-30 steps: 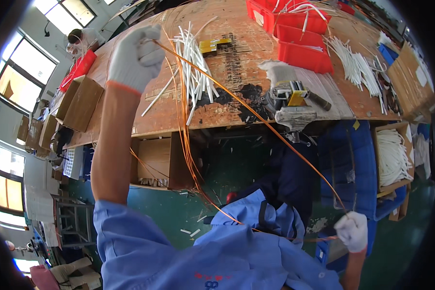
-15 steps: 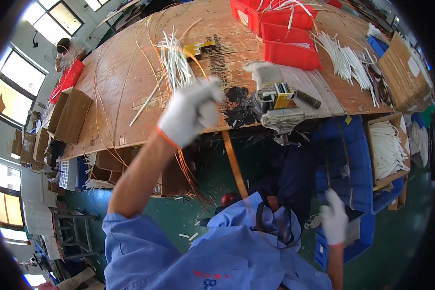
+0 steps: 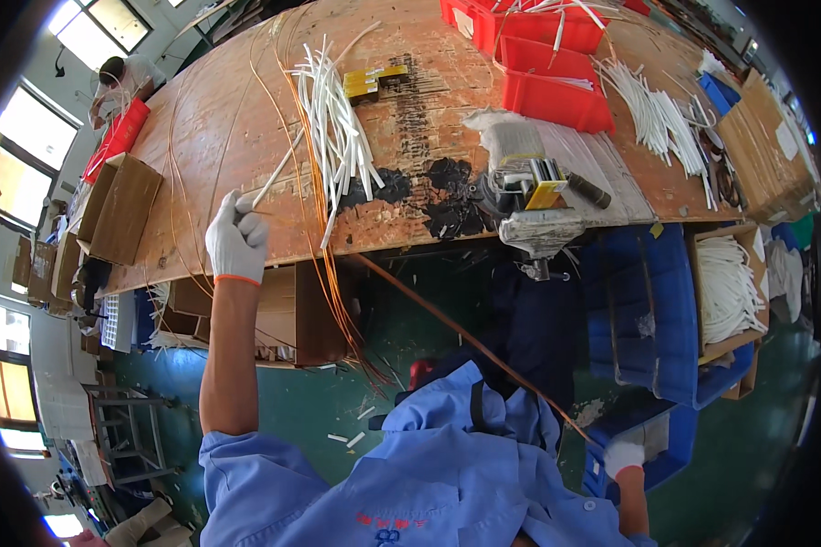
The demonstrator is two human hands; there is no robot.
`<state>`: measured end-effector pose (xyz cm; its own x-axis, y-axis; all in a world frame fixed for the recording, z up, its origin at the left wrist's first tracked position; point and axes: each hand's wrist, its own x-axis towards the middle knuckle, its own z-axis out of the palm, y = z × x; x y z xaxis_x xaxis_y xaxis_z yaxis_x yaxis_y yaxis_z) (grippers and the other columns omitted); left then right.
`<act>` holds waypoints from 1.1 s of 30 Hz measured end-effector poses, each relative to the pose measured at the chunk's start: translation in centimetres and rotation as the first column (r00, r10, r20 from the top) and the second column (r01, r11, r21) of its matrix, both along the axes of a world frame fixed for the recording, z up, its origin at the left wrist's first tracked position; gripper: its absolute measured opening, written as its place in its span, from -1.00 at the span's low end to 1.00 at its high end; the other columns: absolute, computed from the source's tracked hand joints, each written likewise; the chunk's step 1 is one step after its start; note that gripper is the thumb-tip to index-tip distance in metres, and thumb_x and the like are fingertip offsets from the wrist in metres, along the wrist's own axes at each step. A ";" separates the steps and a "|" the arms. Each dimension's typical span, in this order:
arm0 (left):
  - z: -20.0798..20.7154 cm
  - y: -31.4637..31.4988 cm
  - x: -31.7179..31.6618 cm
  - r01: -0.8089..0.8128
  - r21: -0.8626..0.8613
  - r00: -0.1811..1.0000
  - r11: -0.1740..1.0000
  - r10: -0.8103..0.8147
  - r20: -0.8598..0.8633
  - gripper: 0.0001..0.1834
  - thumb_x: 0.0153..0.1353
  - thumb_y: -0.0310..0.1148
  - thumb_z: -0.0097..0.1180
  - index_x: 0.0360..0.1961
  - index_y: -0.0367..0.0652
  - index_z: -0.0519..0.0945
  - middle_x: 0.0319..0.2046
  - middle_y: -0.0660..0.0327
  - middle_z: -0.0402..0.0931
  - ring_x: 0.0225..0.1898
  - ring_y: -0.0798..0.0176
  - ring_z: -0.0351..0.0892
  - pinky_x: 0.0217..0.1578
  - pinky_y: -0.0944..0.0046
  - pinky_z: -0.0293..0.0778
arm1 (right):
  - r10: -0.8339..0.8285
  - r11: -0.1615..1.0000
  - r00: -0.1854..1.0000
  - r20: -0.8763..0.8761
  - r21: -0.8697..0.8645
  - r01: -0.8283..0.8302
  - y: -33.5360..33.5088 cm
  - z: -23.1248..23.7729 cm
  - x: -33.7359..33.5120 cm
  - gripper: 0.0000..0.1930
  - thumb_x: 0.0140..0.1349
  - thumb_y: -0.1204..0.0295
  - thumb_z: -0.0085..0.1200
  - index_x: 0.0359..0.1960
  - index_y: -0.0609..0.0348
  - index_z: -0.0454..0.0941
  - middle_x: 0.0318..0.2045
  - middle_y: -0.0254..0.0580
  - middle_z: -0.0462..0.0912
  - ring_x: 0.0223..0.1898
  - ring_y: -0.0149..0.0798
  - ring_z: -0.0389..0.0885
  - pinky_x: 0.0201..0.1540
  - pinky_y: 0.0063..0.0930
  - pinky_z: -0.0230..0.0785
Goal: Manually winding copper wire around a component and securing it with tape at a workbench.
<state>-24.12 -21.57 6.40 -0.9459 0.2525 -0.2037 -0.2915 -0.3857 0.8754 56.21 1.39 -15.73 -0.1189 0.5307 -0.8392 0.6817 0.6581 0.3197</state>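
Observation:
My left hand, in a white knit glove with an orange cuff, is closed above the left part of the table's front edge. A thin copper-orange wire runs from it, blurred near the fingers, slanting down across my lap to my right hand. That hand, gloved too, is low at the right by a blue bin; its fingers look closed at the wire's end but show poorly. A bundle of white tubes lies right of my left hand, beside several long orange wires that hang over the edge.
A bench vise is at the table's front edge. Red bins, more white tubes and yellow blocks lie on the wooden table. At right are a large blue crate and a carton of tubes. Another person sits far left.
My left hand has moved left and a little down, away from the white tubes. My right hand has dropped to the blue bin. The wire now slants taut across my lap.

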 end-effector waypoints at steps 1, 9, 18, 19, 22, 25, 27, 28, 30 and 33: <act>-0.1 -0.4 1.2 -0.025 -0.019 0.999 1.000 0.024 -0.037 -0.77 0.68 -0.14 0.11 -0.18 0.05 0.57 -0.57 0.51 0.28 -0.69 0.53 0.00 -0.72 0.37 -0.10 | 0.022 0.999 1.000 0.004 0.022 -0.022 0.0 2.3 0.3 -0.54 0.40 0.25 0.18 0.32 -0.06 0.71 0.16 0.05 0.78 0.21 0.20 0.74 0.27 0.14 0.53; -3.8 4.2 25.6 0.690 -0.099 0.723 0.717 -0.690 0.045 -0.63 0.74 -0.08 0.04 0.12 -0.19 0.63 -0.33 0.27 0.66 -0.48 0.40 0.58 -0.50 0.34 0.47 | 0.011 0.999 -0.042 -0.999 0.008 0.050 -3.6 18.3 -31.3 -0.24 0.25 0.43 0.40 0.50 0.34 0.45 0.34 0.28 0.61 0.38 0.27 0.61 0.46 0.03 0.45; -1.9 2.8 23.0 0.651 -0.158 0.759 0.742 -0.632 0.158 -0.63 0.78 -0.15 -0.03 0.18 -0.28 0.58 -0.31 0.25 0.66 -0.60 0.39 0.47 -0.59 0.35 0.37 | -0.351 0.931 -0.072 -0.934 -0.339 -0.137 -6.4 16.4 -37.1 -0.69 0.43 0.54 0.32 0.18 0.28 0.75 -0.18 0.10 0.81 -0.27 -0.13 0.86 -0.17 -0.27 0.68; -1.8 2.9 24.2 0.715 -0.164 0.699 0.679 -0.687 0.202 -0.65 0.77 -0.18 -0.01 0.18 -0.28 0.59 -0.29 0.23 0.68 -0.58 0.37 0.51 -0.58 0.34 0.39 | -0.344 0.934 -0.156 -0.926 -0.320 -0.159 -6.9 18.3 -39.2 -0.77 0.44 0.54 0.32 0.07 0.28 0.79 -0.25 0.09 0.83 -0.38 -0.18 0.84 -0.28 -0.30 0.65; -1.2 3.0 22.5 0.626 -0.141 0.780 0.767 -0.619 0.093 -0.67 0.73 -0.21 0.04 0.18 -0.29 0.60 -0.37 0.23 0.67 -0.58 0.38 0.52 -0.59 0.34 0.39 | -0.469 0.883 -0.075 -0.880 -0.465 -0.067 -6.6 19.3 -39.9 -0.83 0.43 0.56 0.32 -0.01 0.28 0.82 -0.36 0.03 0.81 -0.46 -0.18 0.80 -0.33 -0.34 0.62; -1.6 2.4 15.0 0.273 -0.222 0.955 0.936 -0.292 -0.059 -0.68 0.75 -0.25 -0.01 0.12 -0.32 0.62 -0.43 0.29 0.59 -0.59 0.43 0.47 -0.63 0.36 0.35 | -0.557 0.829 -0.084 -0.826 -0.559 -0.006 -5.0 18.9 -37.2 -0.83 0.46 0.58 0.25 -0.01 0.36 0.81 -0.39 -0.13 0.82 -0.44 -0.43 0.77 -0.35 -0.51 0.56; -3.5 0.1 9.8 0.025 -0.626 0.857 0.780 -0.339 -0.388 -0.65 0.72 -0.19 0.10 0.15 -0.32 0.65 -0.33 0.22 0.68 -0.53 0.43 0.55 -0.55 0.33 0.49 | -0.594 0.804 -0.058 -0.803 -0.595 0.010 -3.8 19.0 -35.4 -0.81 0.50 0.63 0.14 0.00 0.40 0.79 -0.42 -0.23 0.76 -0.46 -0.51 0.68 -0.34 -0.56 0.52; -5.6 -1.3 7.4 -0.268 -0.811 0.695 0.519 -0.479 -0.536 -0.58 0.64 -0.11 0.24 0.18 -0.31 0.66 -0.21 0.11 0.76 -0.43 0.31 0.67 -0.37 0.20 0.62 | -0.589 0.805 -0.045 -0.807 -0.591 0.051 -3.6 19.3 -35.0 -0.81 0.51 0.62 0.13 -0.01 0.41 0.78 -0.41 -0.21 0.77 -0.45 -0.49 0.69 -0.34 -0.55 0.53; -5.3 -1.1 6.5 -0.528 -0.816 0.490 0.237 -0.700 -0.520 -0.56 0.53 -0.06 0.34 0.05 -0.29 0.69 -0.14 0.02 0.74 -0.27 0.05 0.75 -0.16 -0.01 0.64 | -0.572 0.816 -0.052 -0.819 -0.574 0.065 -2.7 18.5 -34.2 -0.81 0.51 0.62 0.14 0.00 0.41 0.78 -0.40 -0.20 0.77 -0.45 -0.48 0.70 -0.35 -0.55 0.52; -4.7 0.5 5.8 -0.532 -0.845 0.426 -0.059 -0.881 -0.207 -0.61 0.45 -0.08 0.37 -0.14 -0.27 0.71 -0.12 -0.06 0.68 -0.11 -0.20 0.72 -0.06 -0.17 0.60 | -0.542 0.839 -0.033 -0.840 -0.543 0.023 -2.0 18.6 -34.1 -0.76 0.48 0.61 0.18 0.09 0.42 0.78 -0.30 -0.12 0.85 -0.41 -0.45 0.77 -0.31 -0.53 0.60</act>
